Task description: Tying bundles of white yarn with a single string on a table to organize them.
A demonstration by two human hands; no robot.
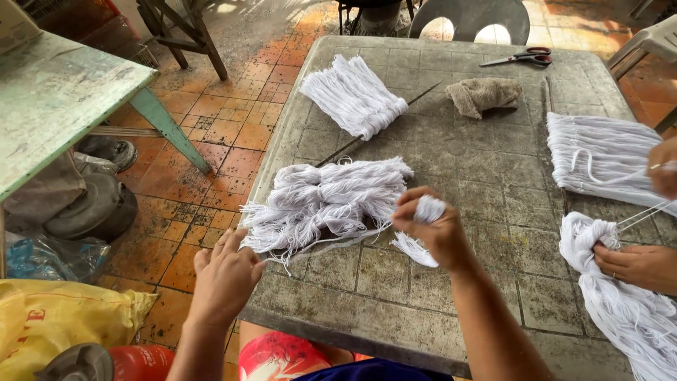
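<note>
While right hand [434, 229] grips a yarn tuft [423, 212], left hand [226, 271] lies spread at yarn pile [328, 201] edge.

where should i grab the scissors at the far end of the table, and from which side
Take the scissors by the red handle loops, which lie at the right end, toward the table's far right corner. Come from that right side: the blades are closed and point left, and the loops are the widest, rounded part, with bare tabletop around them. They lie flat, so probably pinch from above.

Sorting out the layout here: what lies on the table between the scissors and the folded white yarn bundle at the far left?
A crumpled brown rag lies between the scissors and that yarn bundle, shown in the head view.
</note>
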